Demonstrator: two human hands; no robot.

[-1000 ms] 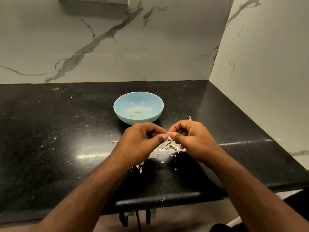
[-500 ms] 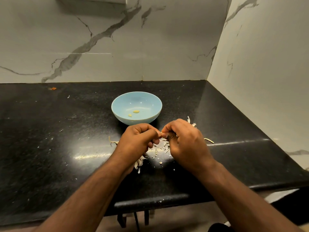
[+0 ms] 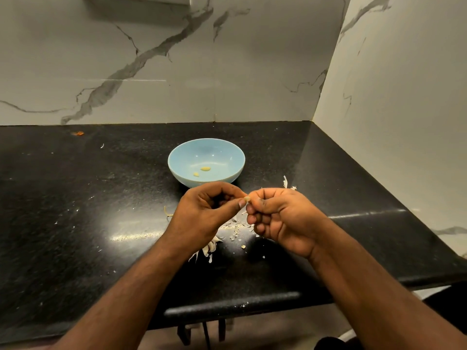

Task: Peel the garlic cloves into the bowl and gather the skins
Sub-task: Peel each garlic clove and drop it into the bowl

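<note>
Both the left hand (image 3: 207,210) and right hand (image 3: 283,218) pinch one small garlic clove (image 3: 247,199) at their fingertips, above the worktop (image 3: 75,210) near its front edge. Two peeled cloves (image 3: 205,169) lie in the blue bowl (image 3: 235,157); loose skins (image 3: 235,227) remain ungathered below the hands.

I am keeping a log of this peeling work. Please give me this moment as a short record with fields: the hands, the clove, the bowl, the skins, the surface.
left hand: pinches the garlic clove
right hand: pinches the same clove from the other side
garlic clove: small, pale, held between both hands above the counter
bowl: light blue, behind the hands, holds two pale pieces
skins: scattered on the counter below the hands, not yet gathered
counter: black, speckled
</note>
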